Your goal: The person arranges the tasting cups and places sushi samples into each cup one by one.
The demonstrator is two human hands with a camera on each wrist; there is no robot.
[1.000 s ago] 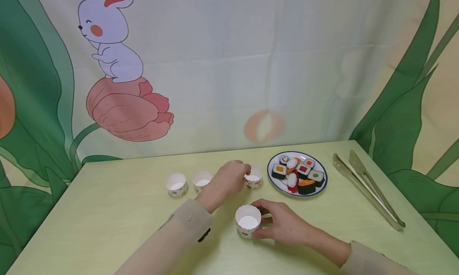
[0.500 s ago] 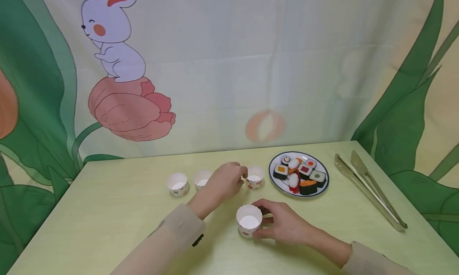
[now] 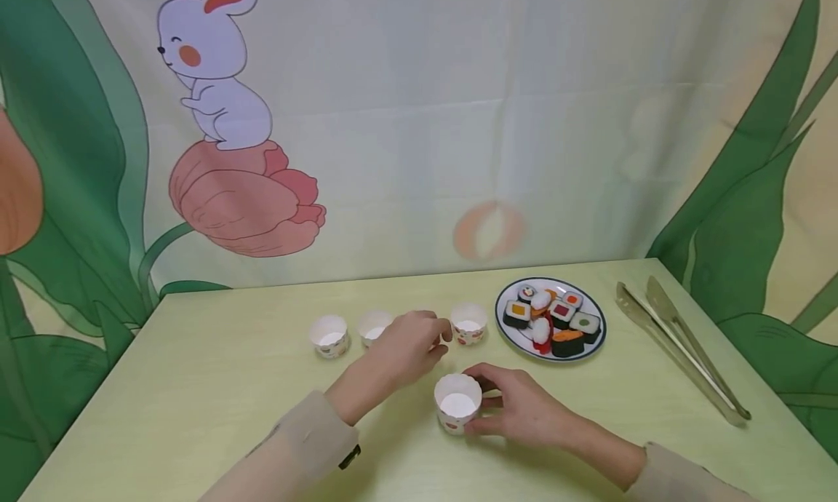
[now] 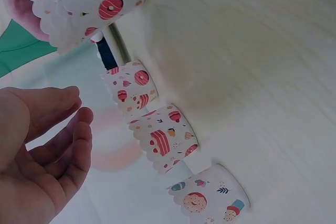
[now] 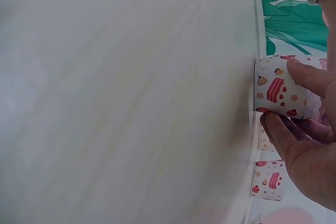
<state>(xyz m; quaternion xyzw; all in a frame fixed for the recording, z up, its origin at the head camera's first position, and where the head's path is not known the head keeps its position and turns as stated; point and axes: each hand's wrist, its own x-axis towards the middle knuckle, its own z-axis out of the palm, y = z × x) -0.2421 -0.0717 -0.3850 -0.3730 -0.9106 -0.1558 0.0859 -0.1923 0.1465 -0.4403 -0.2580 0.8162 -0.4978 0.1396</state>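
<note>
My right hand [image 3: 527, 407] grips a paper baking cup [image 3: 456, 407] by its right side, thumb in front and fingers behind. The cup stands upright on the table, white inside, printed with cakes and doughnuts outside, scalloped at the rim. Apart from it, my left hand [image 3: 409, 345] hovers with loosely bent fingers and nothing between them; thumb and fingertips stand apart in the left wrist view. Just right of that hand sits another baking cup [image 3: 468, 326]. Two more stand to its left: a partly covered baking cup [image 3: 373, 327] and a baking cup [image 3: 329, 337].
A blue-rimmed plate [image 3: 507, 335] of toy sushi [image 3: 567, 343] lies at the back right. Metal tongs [image 3: 681, 349] rest beyond it, near the table's right edge. Behind the table [image 3: 196, 385] hangs a printed cloth [image 3: 393, 160] with a rabbit.
My left hand has let go of the back right baking cup and drawn away to the left and toward me. The right hand keeps hold of its cup. The view has shifted slightly.
</note>
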